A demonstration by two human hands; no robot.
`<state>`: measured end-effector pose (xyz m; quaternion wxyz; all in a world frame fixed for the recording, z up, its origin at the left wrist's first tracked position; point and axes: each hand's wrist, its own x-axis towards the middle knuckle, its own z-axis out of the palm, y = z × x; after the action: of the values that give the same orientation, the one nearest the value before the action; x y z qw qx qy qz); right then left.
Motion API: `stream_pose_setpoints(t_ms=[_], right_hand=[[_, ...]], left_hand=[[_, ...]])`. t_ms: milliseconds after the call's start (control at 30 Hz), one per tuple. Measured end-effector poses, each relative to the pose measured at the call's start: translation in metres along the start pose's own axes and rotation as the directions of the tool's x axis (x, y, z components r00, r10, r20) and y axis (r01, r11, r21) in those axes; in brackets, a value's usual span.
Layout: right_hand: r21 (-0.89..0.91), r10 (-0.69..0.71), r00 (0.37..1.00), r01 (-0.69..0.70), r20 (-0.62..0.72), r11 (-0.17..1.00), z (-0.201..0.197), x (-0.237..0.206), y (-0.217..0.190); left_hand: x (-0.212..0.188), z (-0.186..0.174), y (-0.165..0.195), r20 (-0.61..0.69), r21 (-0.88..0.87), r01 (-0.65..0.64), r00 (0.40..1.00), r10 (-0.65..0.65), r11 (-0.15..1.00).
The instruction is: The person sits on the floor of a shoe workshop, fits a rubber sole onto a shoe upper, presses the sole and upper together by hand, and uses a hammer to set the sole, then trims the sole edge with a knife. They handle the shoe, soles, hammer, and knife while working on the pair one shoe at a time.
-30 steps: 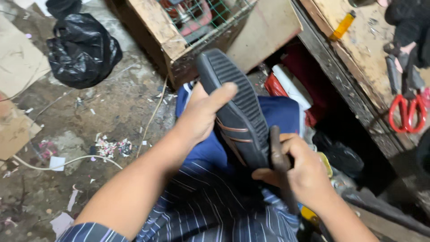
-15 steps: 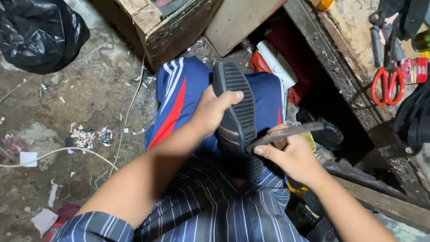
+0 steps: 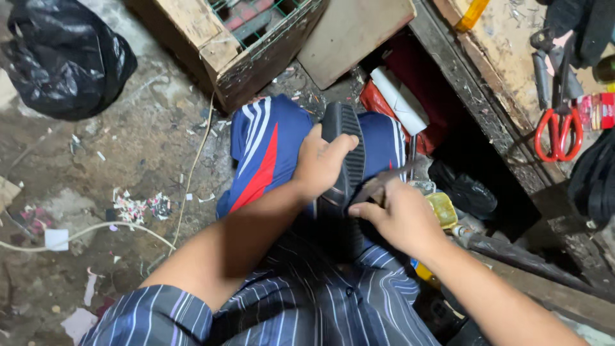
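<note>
A black shoe point(image 3: 341, 134) stands sole-up on my lap, over blue shorts with red and white stripes point(image 3: 266, 150). My left hand point(image 3: 319, 161) grips the shoe around its middle, thumb across the ribbed sole. My right hand point(image 3: 396, 214) holds a thin metal tool point(image 3: 387, 178) whose blurred blade points up and to the right, close beside the shoe's right edge. My fingertips rest near the sole's lower part.
A wooden crate with wire mesh point(image 3: 246, 38) stands ahead, a flat board point(image 3: 355, 35) beside it. A black plastic bag point(image 3: 64, 57) lies at the far left. Red-handled scissors point(image 3: 556, 128) sit on the wooden bench at right. A white cord point(image 3: 83, 232) crosses the dirty floor.
The shoe has tilted from leaning forward to standing more upright on my lap. My right hand with the tool has shifted along the shoe's right side. The view has dropped slightly.
</note>
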<state>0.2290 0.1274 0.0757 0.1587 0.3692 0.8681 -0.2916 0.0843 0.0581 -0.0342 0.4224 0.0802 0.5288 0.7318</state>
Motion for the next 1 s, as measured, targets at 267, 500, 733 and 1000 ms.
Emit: stream_pose_setpoints(t_ms=[267,500,733,1000], right_hand=[[0.660,0.135,0.953,0.082,-0.271,0.747,0.026,-0.066,0.069],[0.534,-0.164,0.967,0.246,-0.196,0.809,0.010,-0.083,0.062],[0.759,-0.017,0.998,-0.033,0.058,0.650,0.005,-0.046,0.058],[0.596,-0.193,0.978,0.108,0.081,0.795,0.012,-0.027,0.058]], left_hand=[[0.012,0.016,0.067,0.432,0.091,0.131,0.888,-0.158,0.987],[0.010,0.063,0.080,0.552,0.809,-0.404,0.772,-0.315,0.428],[-0.003,0.018,0.086,0.417,0.307,0.053,0.890,-0.184,0.950],[-0.042,-0.033,0.062,0.450,-0.002,0.262,0.862,-0.233,0.965]])
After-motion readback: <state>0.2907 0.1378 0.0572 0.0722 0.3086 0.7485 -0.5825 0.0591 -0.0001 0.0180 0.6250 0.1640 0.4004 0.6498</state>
